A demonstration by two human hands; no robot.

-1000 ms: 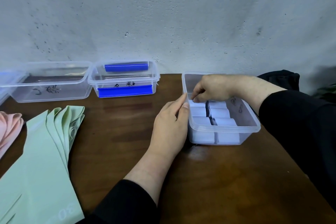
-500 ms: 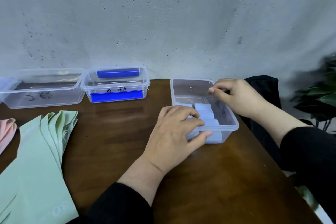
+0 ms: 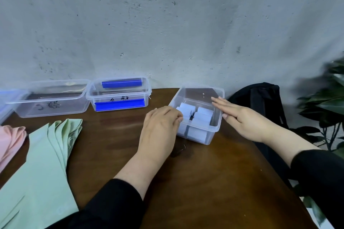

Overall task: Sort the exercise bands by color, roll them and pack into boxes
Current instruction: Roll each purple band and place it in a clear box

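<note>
Four or so pale blue rolled bands (image 3: 193, 117) sit packed in two rows inside a clear plastic box (image 3: 216, 128), filling its near half; the far half of the box shows bare floor. The box stands turned at an angle on the brown table (image 3: 204, 182), close to the table's right edge, with a black bag (image 3: 260, 93) just beyond that edge and dark green plant leaves (image 3: 329, 106) further right.

The left hand (image 3: 160, 128) lies palm down against the box's left side, fingers bent, their tips at the rim and touching the nearest roll; whether it pinches the roll I cannot tell. The right hand (image 3: 242, 117) is flat and wide, fingers straight and together, laid along the box's right rim and wall, holding nothing. Both forearms come up from the bottom of the view in black sleeves.

Open tabletop stretches in front of the box and between it and the far left things. Against the wall stand a clear box with blue strips (image 3: 119, 96) and, touching its left side, an empty clear box (image 3: 50, 102). On the left near side lie unrolled green bands (image 3: 37, 163), fanned at their top end, with pink bands (image 3: 9, 139) beside them at the view's edge.
</note>
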